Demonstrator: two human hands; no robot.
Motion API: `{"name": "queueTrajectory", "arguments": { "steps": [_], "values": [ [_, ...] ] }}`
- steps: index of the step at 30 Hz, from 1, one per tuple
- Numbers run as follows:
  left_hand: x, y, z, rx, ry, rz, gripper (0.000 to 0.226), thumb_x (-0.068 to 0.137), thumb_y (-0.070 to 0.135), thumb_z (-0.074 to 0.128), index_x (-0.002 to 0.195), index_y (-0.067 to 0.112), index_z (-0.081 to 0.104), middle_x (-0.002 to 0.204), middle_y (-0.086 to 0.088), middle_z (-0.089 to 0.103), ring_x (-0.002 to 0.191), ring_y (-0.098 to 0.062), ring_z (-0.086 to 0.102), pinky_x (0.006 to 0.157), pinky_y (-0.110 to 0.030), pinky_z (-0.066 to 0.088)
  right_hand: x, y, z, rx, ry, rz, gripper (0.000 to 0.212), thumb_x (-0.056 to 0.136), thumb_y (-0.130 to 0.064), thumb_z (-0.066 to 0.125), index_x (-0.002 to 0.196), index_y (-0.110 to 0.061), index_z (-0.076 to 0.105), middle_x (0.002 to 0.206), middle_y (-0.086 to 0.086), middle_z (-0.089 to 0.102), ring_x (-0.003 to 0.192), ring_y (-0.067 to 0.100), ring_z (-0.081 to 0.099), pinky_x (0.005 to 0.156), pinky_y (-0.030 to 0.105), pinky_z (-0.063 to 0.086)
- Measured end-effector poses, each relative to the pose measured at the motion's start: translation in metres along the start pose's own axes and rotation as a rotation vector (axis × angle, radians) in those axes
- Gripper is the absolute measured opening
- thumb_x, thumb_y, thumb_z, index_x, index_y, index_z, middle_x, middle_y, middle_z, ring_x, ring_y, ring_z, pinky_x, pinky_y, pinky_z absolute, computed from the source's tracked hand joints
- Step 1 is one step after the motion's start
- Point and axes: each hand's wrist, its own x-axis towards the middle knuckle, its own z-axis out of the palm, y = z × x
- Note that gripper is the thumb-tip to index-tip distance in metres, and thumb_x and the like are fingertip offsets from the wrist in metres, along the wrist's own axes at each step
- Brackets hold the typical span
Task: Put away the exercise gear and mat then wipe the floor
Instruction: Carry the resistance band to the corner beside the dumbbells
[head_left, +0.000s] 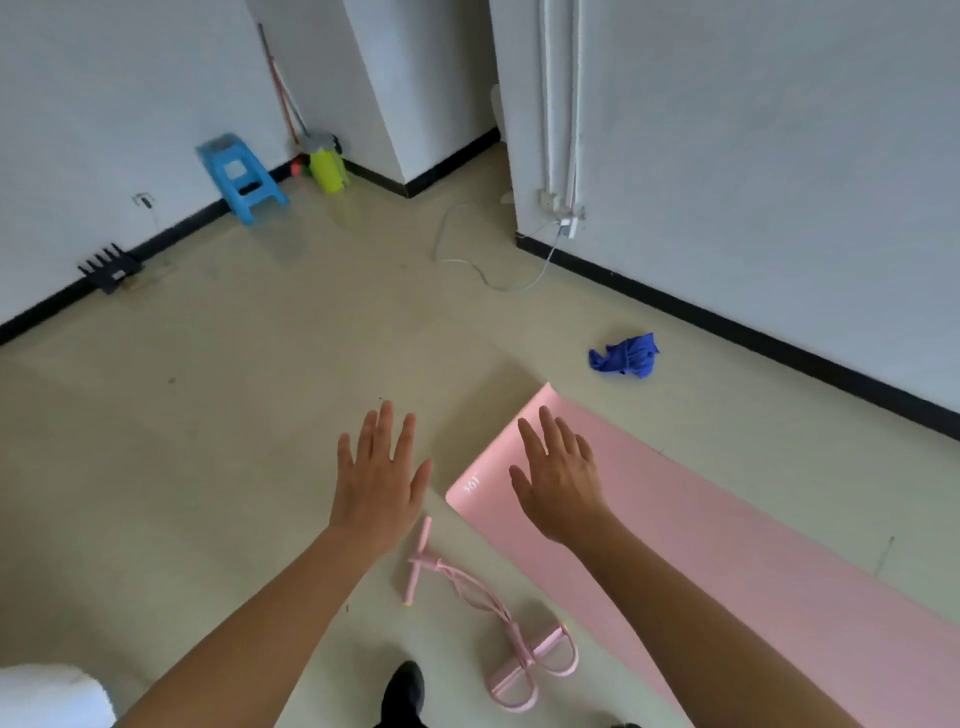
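Pink mat (701, 493) lies unrolled on the floor (260, 415) beneath the right hand (558, 483), which is spread palm down over the mat's far end and grips nothing; the left hand (382, 478) is spread likewise over the floor just left of that end. A pink pedal puller (522, 657) lies on the floor nearer, beside the mat's left edge. A crumpled blue cloth (623, 356) lies beyond the mat toward the right wall, and a blue stool (241, 176) stands far left.
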Motion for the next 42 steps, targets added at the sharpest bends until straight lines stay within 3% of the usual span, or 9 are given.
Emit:
{"name": "queueTrajectory", "arguments": {
  "steps": [7, 13, 19, 24, 31, 35, 38, 40, 42],
  "values": [
    [0.067, -0.057, 0.091, -0.002, -0.111, 0.38, 0.064, 0.1, 0.046, 0.017, 0.141, 0.008, 0.048, 0.149, -0.024, 0.04, 0.132, -0.04, 0.046, 0.099, -0.061, 0.041, -0.002, -0.034, 0.069, 0.022, -0.056, 0.43, 0.069, 0.104, -0.049, 0.031, 0.16, -0.017, 0.005, 0.167, 0.012, -0.002, 0.153, 0.032, 0.008, 0.122, 0.045, 0.013],
    [0.095, -0.07, 0.185, -0.093, -0.183, 0.545, 0.06, 0.093, 0.036, 0.031, 0.145, 0.008, 0.043, 0.152, -0.023, 0.035, 0.136, -0.04, 0.04, 0.101, -0.06, 0.038, -0.015, -0.053, 0.148, 0.04, -0.17, 0.567, 0.068, 0.104, -0.046, 0.036, 0.16, -0.017, 0.01, 0.167, 0.014, 0.002, 0.153, 0.032, 0.011, 0.122, 0.044, 0.015],
    [0.1, -0.053, 0.38, -0.202, -0.191, 0.525, 0.063, 0.087, 0.018, 0.061, 0.145, 0.006, 0.041, 0.152, -0.022, 0.036, 0.139, -0.038, 0.037, 0.104, -0.06, 0.037, -0.011, -0.004, 0.333, 0.139, -0.175, 0.666, 0.064, 0.1, -0.035, 0.05, 0.156, -0.013, 0.028, 0.164, 0.018, 0.018, 0.149, 0.036, 0.025, 0.117, 0.045, 0.026],
    [0.078, -0.034, 0.591, -0.139, -0.305, 0.533, 0.071, 0.079, 0.014, 0.065, 0.145, 0.004, 0.04, 0.151, -0.024, 0.036, 0.138, -0.04, 0.038, 0.105, -0.059, 0.038, -0.021, 0.047, 0.538, 0.183, -0.319, 0.701, 0.069, 0.102, -0.043, 0.043, 0.159, -0.019, 0.013, 0.167, 0.011, 0.004, 0.152, 0.029, 0.014, 0.12, 0.04, 0.015],
    [0.073, -0.014, 0.818, 0.098, -0.369, 0.577, 0.092, 0.081, 0.024, 0.062, 0.156, 0.011, 0.01, 0.162, -0.022, 0.004, 0.149, -0.038, 0.01, 0.115, -0.06, 0.018, -0.038, 0.073, 0.763, 0.164, -0.382, 0.592, 0.077, 0.099, -0.041, 0.047, 0.159, -0.016, 0.006, 0.166, 0.015, 0.003, 0.153, 0.032, 0.008, 0.122, 0.042, 0.013],
    [0.088, -0.013, 0.9, 0.182, -0.399, 0.49, 0.097, 0.077, 0.016, 0.061, 0.156, 0.011, 0.005, 0.159, -0.026, 0.012, 0.147, -0.041, 0.012, 0.112, -0.065, 0.013, -0.041, 0.078, 0.832, 0.091, -0.428, 0.673, 0.085, 0.095, -0.04, 0.051, 0.158, -0.014, 0.001, 0.158, 0.016, 0.022, 0.143, 0.034, 0.028, 0.113, 0.045, 0.033],
    [0.096, -0.01, 0.921, 0.181, -0.273, 0.506, 0.066, 0.076, 0.0, 0.063, 0.139, 0.0, 0.043, 0.117, -0.03, 0.055, 0.104, -0.046, 0.056, 0.096, -0.059, 0.04, -0.039, 0.081, 0.847, 0.01, -0.416, 0.684, 0.072, 0.096, -0.02, 0.047, 0.157, -0.013, 0.009, 0.133, 0.012, 0.04, 0.116, 0.033, 0.045, 0.086, 0.042, 0.047],
    [0.094, -0.015, 0.912, 0.107, -0.153, 0.565, 0.038, 0.065, -0.01, 0.068, 0.102, -0.001, 0.061, 0.085, -0.024, 0.056, 0.075, -0.043, 0.057, 0.073, -0.049, 0.05, -0.037, 0.081, 0.839, 0.028, -0.416, 0.666, 0.066, 0.093, -0.009, 0.05, 0.152, -0.015, 0.021, 0.127, 0.011, 0.041, 0.113, 0.033, 0.047, 0.082, 0.043, 0.047],
    [0.089, -0.023, 0.884, 0.017, -0.135, 0.588, 0.025, 0.064, -0.01, 0.069, 0.083, 0.003, 0.059, 0.08, -0.022, 0.051, 0.071, -0.041, 0.054, 0.063, -0.045, 0.043, -0.038, 0.076, 0.816, 0.08, -0.379, 0.678, 0.058, 0.089, -0.001, 0.05, 0.143, -0.015, 0.033, 0.124, 0.012, 0.04, 0.11, 0.034, 0.047, 0.083, 0.044, 0.05]
  ]
}}
